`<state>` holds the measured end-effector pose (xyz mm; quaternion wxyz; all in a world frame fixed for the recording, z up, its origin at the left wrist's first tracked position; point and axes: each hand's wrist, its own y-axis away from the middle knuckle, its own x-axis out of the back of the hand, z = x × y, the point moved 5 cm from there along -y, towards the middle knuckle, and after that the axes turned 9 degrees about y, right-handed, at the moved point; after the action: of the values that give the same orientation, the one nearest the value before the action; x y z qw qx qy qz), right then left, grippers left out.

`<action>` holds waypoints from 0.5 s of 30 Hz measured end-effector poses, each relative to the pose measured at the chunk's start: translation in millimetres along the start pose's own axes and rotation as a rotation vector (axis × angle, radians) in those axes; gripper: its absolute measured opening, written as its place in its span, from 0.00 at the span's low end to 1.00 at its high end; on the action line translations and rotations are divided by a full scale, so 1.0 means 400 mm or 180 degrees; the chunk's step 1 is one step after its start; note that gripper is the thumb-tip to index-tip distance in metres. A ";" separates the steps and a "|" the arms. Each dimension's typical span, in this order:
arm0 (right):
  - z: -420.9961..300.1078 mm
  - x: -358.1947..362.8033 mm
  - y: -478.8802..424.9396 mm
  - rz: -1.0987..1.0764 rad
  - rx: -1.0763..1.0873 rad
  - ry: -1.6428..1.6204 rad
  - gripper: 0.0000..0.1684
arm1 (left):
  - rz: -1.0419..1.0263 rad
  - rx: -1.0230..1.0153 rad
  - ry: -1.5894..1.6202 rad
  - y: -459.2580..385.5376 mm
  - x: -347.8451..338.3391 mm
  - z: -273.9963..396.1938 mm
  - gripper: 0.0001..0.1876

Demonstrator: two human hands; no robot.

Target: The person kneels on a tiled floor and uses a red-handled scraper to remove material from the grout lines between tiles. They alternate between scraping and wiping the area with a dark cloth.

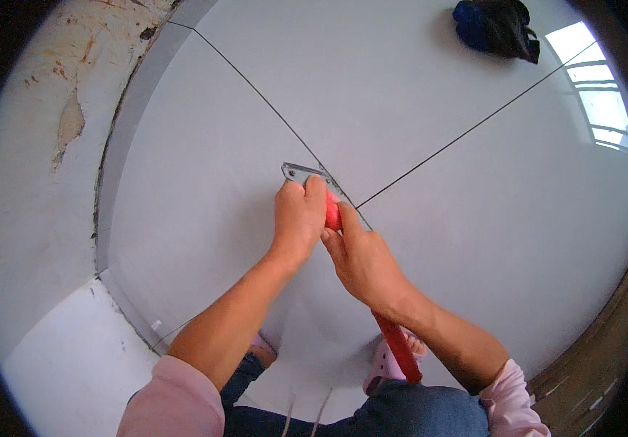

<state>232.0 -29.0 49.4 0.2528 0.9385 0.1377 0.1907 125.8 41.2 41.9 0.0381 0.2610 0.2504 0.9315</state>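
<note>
A hand tool with a flat metal head (302,170) and a long red handle (398,347), seemingly a scraper, is in both my hands. My left hand (300,216) grips it just behind the head. Close below, my right hand (365,262) has its fingers around the red part, and the rest of the handle runs back under my wrist. The tool's metal edge lies along a dark joint (262,97) between light grey floor tiles (204,147), near where a second joint (456,141) meets it. My fingers hide much of the tool's middle.
A dark blue and black bundle (494,27) lies on the floor at the upper right. Grey skirting tiles (128,125) edge the stained white wall (46,180) on the left. My pink clog (385,363) is beside the handle. A brown surface (587,371) borders the lower right.
</note>
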 end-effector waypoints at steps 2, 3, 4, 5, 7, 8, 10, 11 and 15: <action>0.013 -0.027 0.015 0.0054 0.0007 0.0014 0.21 | 0.0023 -0.0020 0.0055 0.003 0.000 -0.005 0.19; 0.016 -0.015 -0.003 0.0041 -0.0030 0.0058 0.21 | 0.0037 -0.0108 0.0058 -0.012 -0.004 0.025 0.19; 0.017 -0.007 -0.014 0.0031 -0.0067 0.0104 0.21 | 0.0043 -0.0110 0.0029 -0.012 -0.003 0.021 0.20; 0.016 -0.004 -0.019 0.0050 -0.0024 0.0150 0.22 | 0.0043 -0.0090 -0.0003 -0.011 -0.004 0.002 0.20; 0.017 -0.015 -0.011 0.0050 -0.0009 0.0212 0.22 | 0.0343 0.0150 0.0201 0.006 0.002 0.012 0.21; 0.016 -0.003 -0.029 0.0226 0.0044 0.0301 0.23 | 0.0281 0.0022 0.0191 -0.004 0.000 0.019 0.21; 0.007 0.005 -0.049 0.0133 -0.0021 0.0334 0.22 | 0.0200 -0.0155 0.0128 -0.036 0.003 0.023 0.20; 0.001 0.008 -0.054 0.0089 -0.0054 0.0350 0.22 | 0.0163 -0.0199 0.0074 -0.043 0.007 0.030 0.20; 0.005 0.004 -0.058 0.0079 -0.0014 0.0193 0.22 | 0.0103 0.0031 -0.0028 -0.060 0.000 0.005 0.19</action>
<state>230.3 -9.9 35.9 0.2481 0.9334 0.1333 0.2225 125.3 63.0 31.7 0.0230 0.2693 0.2505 0.9296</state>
